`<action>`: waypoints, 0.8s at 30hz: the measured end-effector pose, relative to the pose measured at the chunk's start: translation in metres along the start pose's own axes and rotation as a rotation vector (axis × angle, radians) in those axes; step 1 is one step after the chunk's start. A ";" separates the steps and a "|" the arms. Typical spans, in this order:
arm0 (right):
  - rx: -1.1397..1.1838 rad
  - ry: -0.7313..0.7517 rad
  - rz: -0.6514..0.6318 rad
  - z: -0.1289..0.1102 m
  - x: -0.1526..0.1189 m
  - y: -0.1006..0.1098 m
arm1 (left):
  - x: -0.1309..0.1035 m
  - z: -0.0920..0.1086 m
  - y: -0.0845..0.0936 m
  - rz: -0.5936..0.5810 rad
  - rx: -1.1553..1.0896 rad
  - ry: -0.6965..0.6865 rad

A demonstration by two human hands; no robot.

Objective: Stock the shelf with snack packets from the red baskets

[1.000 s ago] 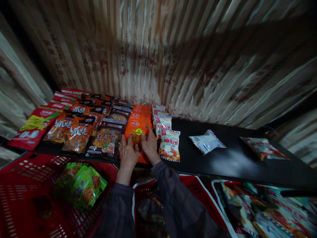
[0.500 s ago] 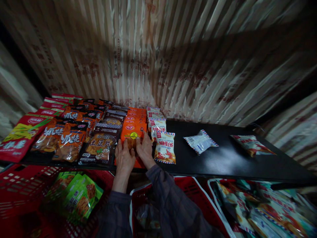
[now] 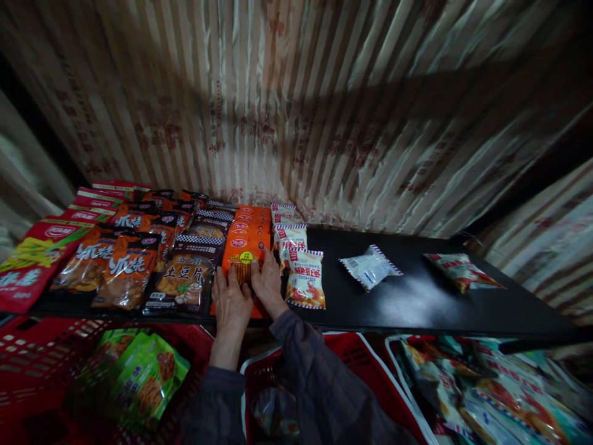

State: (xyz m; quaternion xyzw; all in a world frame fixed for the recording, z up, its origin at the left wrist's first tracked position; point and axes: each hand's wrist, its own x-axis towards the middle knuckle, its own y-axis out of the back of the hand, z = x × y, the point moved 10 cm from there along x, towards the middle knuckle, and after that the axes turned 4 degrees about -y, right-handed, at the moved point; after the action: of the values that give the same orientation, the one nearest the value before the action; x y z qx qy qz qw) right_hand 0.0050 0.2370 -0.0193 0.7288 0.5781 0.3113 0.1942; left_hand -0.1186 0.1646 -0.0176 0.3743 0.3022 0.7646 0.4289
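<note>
Both of my hands rest on the front orange snack bag (image 3: 244, 252) of an overlapping row on the black shelf. My left hand (image 3: 231, 306) lies over its lower left side, fingers stretched out. On the right side lies my right hand (image 3: 269, 284), its fingers also extended and angled inward. Neither hand grips the bag; its lower part is mostly covered by them. Just left is a dark brown potato-chip bag (image 3: 181, 278). White snack bags with striped edges (image 3: 306, 279) stand in a row close to my right hand.
Orange-and-black bags (image 3: 125, 272) and red bags (image 3: 44, 253) fill the left of the black shelf (image 3: 407, 309). Two loose bags, a white one (image 3: 370, 267) and a red-white one (image 3: 463, 271), lie rightward. Below are red baskets (image 3: 28, 358), with green bags (image 3: 148, 377) in the left one.
My hands stay on the orange bag with almost the same finger pose. The whole view has shifted slightly, so the shelf and bags appear a little lower and further left.
</note>
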 end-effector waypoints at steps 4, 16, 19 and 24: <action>0.000 -0.014 -0.009 0.002 0.001 -0.001 | 0.001 -0.002 -0.001 0.022 -0.017 -0.009; -0.051 0.016 0.001 0.004 -0.001 -0.004 | 0.002 -0.005 -0.005 -0.002 -0.069 -0.014; -0.044 0.016 0.003 0.003 -0.002 -0.003 | 0.001 -0.004 -0.004 0.006 -0.075 -0.024; -0.045 0.075 0.037 -0.001 -0.005 -0.001 | 0.001 0.000 -0.002 0.025 -0.049 -0.054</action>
State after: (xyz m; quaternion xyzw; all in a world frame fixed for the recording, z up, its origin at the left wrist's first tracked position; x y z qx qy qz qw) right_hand 0.0031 0.2322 -0.0201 0.7227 0.5643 0.3547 0.1829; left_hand -0.1183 0.1662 -0.0191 0.3880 0.2672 0.7667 0.4362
